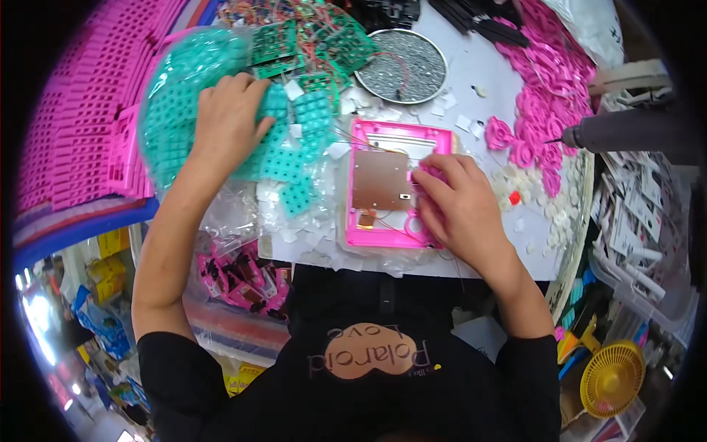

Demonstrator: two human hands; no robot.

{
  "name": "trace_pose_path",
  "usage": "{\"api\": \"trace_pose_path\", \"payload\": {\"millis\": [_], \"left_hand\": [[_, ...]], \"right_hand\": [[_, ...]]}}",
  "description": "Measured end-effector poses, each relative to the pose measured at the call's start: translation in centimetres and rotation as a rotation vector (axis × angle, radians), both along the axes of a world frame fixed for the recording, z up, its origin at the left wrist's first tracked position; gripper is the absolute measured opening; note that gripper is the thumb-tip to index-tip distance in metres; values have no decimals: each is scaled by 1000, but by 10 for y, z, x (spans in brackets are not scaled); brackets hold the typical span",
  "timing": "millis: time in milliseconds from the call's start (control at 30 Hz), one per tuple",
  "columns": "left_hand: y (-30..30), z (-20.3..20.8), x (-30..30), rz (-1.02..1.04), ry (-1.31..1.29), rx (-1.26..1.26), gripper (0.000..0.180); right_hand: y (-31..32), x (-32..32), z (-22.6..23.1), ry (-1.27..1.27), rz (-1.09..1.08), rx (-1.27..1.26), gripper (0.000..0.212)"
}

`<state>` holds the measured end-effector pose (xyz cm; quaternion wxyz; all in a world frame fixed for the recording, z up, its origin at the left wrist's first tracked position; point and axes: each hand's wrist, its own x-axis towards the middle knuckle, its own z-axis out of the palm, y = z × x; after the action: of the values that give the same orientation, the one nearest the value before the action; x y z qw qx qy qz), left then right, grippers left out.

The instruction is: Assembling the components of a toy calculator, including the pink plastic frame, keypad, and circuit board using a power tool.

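My left hand (pixel 230 121) rests on a pile of teal rubber button pads (pixel 173 125), partly inside a clear plastic bag. Its thumb is stretched away from the fingers, and nothing shows in its grasp. In front of me lies an open pink plastic case (pixel 383 238) with a brown square board (pixel 381 180) and thin wires inside. My right hand (pixel 460 206) grips the right side of this case with curled fingers, their tips close to the board's edge. Loose teal pads (pixel 297 196) are spread between the bag and the case.
Green circuit boards (pixel 274 43) with wires and a round tray of small metal screws (pixel 403 66) stand at the back. Pink plastic parts (pixel 541 110) heap at the right, near a dark power screwdriver (pixel 626 132). Pink grid panels (pixel 88 110) are stacked left. Small white pieces (pixel 563 214) lie right.
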<state>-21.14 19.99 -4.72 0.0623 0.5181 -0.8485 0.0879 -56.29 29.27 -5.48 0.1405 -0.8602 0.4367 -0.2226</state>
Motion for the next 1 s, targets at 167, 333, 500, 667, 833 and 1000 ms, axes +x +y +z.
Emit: {"api": "trace_pose_path", "payload": {"millis": [167,333,500,667,833,1000], "left_hand": [[-1,1,3,-71,97,-8,47],[3,2,10,-57,31,3,47],[18,21,-3,-123,-81,19,47],[9,23,-62,-16,270,268,29],[-9,-12,-102,-26,385,385,23],[11,-12,-102,-207,751,296,14]], "right_hand": [[2,-3,-1,1,-12,2,33],[2,-1,0,10,2,-7,33],[0,-1,3,2,9,16,33],[-2,-1,3,10,14,29,32],[-1,-1,5,38,2,37,32],[-12,4,6,-150,-96,-47,32]]}}
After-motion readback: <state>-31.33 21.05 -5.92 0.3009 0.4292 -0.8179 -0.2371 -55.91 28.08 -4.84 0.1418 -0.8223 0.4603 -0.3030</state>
